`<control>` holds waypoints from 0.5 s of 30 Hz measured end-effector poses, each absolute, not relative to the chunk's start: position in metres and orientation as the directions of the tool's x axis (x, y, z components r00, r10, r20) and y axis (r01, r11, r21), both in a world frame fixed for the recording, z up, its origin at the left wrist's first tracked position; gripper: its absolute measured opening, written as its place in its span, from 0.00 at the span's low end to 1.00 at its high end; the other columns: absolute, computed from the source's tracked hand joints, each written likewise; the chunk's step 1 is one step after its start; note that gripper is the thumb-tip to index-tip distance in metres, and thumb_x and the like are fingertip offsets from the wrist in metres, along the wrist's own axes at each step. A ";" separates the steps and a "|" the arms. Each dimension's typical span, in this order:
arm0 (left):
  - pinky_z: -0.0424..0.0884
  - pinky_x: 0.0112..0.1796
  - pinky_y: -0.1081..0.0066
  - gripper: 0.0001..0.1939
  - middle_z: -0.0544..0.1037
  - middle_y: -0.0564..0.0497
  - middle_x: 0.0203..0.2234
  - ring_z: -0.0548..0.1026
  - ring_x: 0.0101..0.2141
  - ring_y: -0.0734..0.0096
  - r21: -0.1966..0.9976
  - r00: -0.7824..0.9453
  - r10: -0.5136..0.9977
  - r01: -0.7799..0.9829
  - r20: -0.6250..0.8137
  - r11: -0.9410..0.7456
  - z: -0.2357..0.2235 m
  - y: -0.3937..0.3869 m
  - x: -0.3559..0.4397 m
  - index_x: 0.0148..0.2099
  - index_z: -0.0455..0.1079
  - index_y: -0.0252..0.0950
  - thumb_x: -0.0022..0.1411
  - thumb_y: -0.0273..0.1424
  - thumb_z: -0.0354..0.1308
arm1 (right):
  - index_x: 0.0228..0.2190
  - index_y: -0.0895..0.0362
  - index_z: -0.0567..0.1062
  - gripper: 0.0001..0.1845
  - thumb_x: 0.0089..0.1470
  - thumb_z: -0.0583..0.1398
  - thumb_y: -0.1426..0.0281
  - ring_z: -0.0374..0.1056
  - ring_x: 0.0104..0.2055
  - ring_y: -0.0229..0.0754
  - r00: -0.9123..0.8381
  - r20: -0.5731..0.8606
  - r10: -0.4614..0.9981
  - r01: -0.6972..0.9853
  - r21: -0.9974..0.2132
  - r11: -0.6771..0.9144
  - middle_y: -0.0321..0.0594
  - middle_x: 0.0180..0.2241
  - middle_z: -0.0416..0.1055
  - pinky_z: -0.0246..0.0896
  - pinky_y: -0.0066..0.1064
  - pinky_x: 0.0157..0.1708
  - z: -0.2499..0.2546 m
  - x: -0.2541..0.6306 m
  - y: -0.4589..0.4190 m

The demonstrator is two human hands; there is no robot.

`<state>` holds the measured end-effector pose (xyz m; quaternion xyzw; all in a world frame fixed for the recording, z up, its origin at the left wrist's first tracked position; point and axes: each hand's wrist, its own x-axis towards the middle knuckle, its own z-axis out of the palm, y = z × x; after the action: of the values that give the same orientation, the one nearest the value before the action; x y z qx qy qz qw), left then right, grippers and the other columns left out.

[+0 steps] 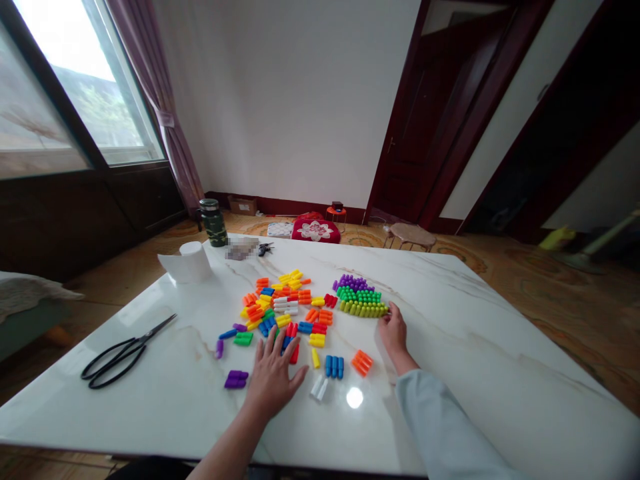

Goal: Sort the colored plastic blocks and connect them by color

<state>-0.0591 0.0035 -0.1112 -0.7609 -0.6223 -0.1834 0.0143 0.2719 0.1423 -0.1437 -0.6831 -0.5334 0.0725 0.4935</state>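
Observation:
My left hand (273,373) lies flat on the white marble table (450,347), fingers spread, fingertips touching the near edge of a loose heap of coloured plastic pegs (287,307). My right hand (393,331), in a pale sleeve, rests with its fingers against the right end of a joined block of pegs (359,297) built in purple, green and olive rows. Its fingers are curled, and I cannot make out anything in them. An orange peg cluster (362,362), a blue one (334,366), a white one (318,387) and a purple one (235,379) lie between the hands.
Black scissors (125,351) lie at the table's left. A paper roll (191,261), a green flask (214,223) and keys (265,249) stand at the far edge. Beyond are a stool (412,235), a red cushion (315,231), a window and dark doors.

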 end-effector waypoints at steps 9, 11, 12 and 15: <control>0.49 0.61 0.42 0.29 0.60 0.45 0.65 0.48 0.66 0.45 0.219 0.150 0.941 0.950 0.304 -0.222 -0.105 0.002 -0.058 0.64 0.63 0.45 0.62 0.45 0.53 | 0.49 0.62 0.67 0.30 0.41 0.55 0.68 0.70 0.37 0.46 0.526 0.384 0.759 0.523 -0.850 0.067 0.54 0.46 0.70 0.65 0.41 0.43 -0.146 0.274 0.136; 0.49 0.61 0.42 0.29 0.60 0.44 0.65 0.49 0.66 0.45 0.224 0.147 0.941 0.949 0.304 -0.221 -0.104 0.001 -0.058 0.64 0.63 0.44 0.62 0.45 0.54 | 0.49 0.60 0.65 0.30 0.42 0.55 0.66 0.71 0.38 0.45 0.537 0.364 0.761 0.480 -0.873 0.079 0.53 0.46 0.70 0.66 0.40 0.43 -0.147 0.272 0.127; 0.49 0.61 0.42 0.30 0.60 0.43 0.64 0.50 0.66 0.44 0.226 0.146 0.941 0.949 0.305 -0.220 -0.104 0.001 -0.057 0.64 0.63 0.44 0.62 0.45 0.54 | 0.50 0.60 0.65 0.30 0.42 0.56 0.66 0.71 0.39 0.45 0.539 0.356 0.763 0.461 -0.883 0.087 0.52 0.46 0.69 0.67 0.40 0.43 -0.148 0.270 0.121; 0.49 0.61 0.42 0.30 0.60 0.43 0.65 0.50 0.66 0.44 0.230 0.148 0.941 0.947 0.304 -0.223 -0.104 0.001 -0.057 0.65 0.62 0.44 0.62 0.46 0.53 | 0.48 0.57 0.65 0.27 0.44 0.56 0.65 0.71 0.40 0.44 0.526 0.339 0.780 0.417 -0.902 0.111 0.48 0.45 0.70 0.67 0.39 0.43 -0.150 0.263 0.099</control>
<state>-0.0573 0.0007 -0.1039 -0.7576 -0.6231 -0.1942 0.0079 0.2629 0.0991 -0.1498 -0.6483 -0.4614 0.1550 0.5855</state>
